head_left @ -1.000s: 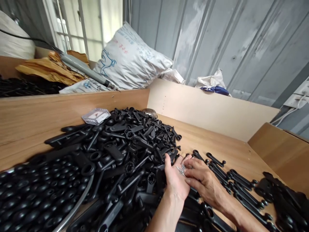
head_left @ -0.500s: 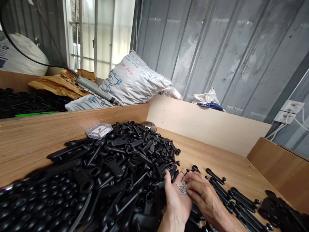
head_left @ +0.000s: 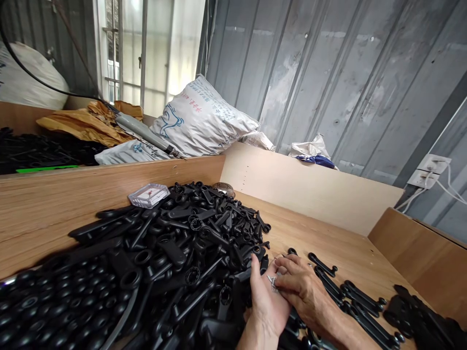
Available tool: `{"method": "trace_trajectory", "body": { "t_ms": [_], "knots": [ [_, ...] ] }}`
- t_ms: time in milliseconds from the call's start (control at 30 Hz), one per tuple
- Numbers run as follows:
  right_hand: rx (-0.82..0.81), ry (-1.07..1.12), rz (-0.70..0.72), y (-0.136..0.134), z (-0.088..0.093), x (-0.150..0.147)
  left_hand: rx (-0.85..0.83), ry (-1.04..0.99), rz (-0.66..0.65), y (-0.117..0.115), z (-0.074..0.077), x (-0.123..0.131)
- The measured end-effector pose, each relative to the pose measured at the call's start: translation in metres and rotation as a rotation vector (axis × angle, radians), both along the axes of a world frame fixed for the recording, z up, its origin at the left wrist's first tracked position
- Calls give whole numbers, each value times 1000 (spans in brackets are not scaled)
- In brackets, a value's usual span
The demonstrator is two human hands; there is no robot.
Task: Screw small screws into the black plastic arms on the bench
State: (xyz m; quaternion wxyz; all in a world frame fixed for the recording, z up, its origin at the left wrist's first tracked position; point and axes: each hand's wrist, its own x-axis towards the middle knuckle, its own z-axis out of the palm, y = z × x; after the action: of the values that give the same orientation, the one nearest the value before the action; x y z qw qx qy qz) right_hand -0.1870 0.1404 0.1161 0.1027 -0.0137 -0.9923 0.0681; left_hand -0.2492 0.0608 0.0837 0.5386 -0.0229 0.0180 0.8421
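Note:
My left hand (head_left: 265, 302) is cupped palm-up at the edge of a big heap of black plastic parts (head_left: 175, 253), holding a small bunch of thin metal pins (head_left: 272, 283). My right hand (head_left: 301, 287) rests against it, fingers pinched into the pins. Both hands sit low in the middle of the view, above the wooden tray floor (head_left: 328, 248). Black arm-shaped parts (head_left: 346, 294) lie in a loose row just right of my right hand.
Small black caps (head_left: 54, 306) fill a bowl at lower left. A clear plastic box (head_left: 149, 195) sits atop the heap. Wooden walls (head_left: 310, 187) ring the tray. White sacks (head_left: 202, 121), brown paper and a grey tool lie behind. A wall socket (head_left: 432, 170) is at right.
The camera tilted up, so the hands sit lower in view. My right fingers keep working among the pins in my left palm; the hands stay together.

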Motion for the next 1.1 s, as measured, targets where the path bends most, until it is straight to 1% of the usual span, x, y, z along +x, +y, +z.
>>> {"method": "trace_trajectory", "body": {
  "t_ms": [67, 200, 433, 500, 567, 700, 767, 933, 1100],
  "knots": [
    [70, -19, 2, 2, -1, 0, -14, -7, 9, 2, -3, -2],
    [182, 37, 32, 4, -3, 0, -24, -13, 18, 5, -8, -4],
    [346, 48, 121, -2, 8, 1, -69, -38, -3, 2, -1, -3],
    [337, 45, 125, 1, 9, 2, -77, -50, 3, 2, 1, -3],
    [295, 79, 122, 5, 7, 3, -87, -63, 15, 2, 2, -4],
    [201, 182, 176, 13, 2, 8, -92, -81, 39, 1, 3, -4],
    [174, 198, 188, 15, -1, 9, -83, -80, 40, 1, 3, -4],
    [152, 166, 183, 17, -2, 8, -58, -64, 33, 1, 5, -5],
    [172, 201, 212, 21, -3, 10, -63, -67, 27, 3, 2, -5]
  ]
}}
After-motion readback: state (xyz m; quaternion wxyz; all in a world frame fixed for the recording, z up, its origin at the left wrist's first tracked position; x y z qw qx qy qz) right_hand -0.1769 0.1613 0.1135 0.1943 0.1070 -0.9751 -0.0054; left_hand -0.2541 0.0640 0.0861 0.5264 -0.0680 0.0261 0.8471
